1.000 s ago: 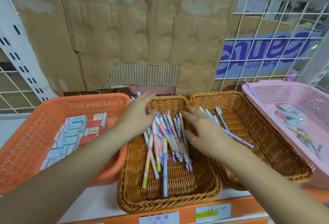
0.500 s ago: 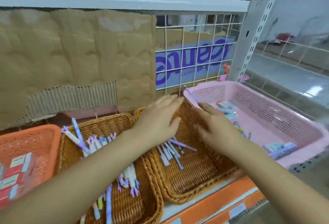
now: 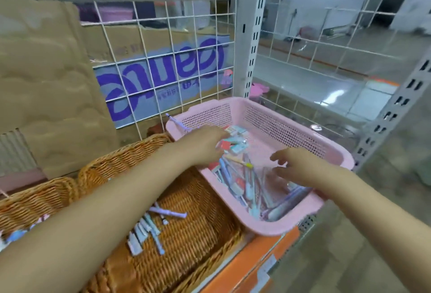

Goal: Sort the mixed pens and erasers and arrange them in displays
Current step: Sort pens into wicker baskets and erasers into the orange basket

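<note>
The left hand (image 3: 205,141) and right hand (image 3: 300,167) are held open, empty; thin pastel pens (image 3: 248,185) among boxed erasers (image 3: 236,147) could be grabbed wrongly.

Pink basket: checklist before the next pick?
1. Both hands over the source: ok. The left hand and right hand are above the pink basket.
2. Right hand free: ok. Its fingers are loosely curled and hold nothing.
3. Left hand's grip on the erasers: cannot tell. Its fingertips are blurred there.
4. Pink basket sorted: not ok. The mixed pens and erasers lie together in it.
5. Room at the destination: ok. The wicker basket holds only a few sorted pens, with bare weave around them.
</note>
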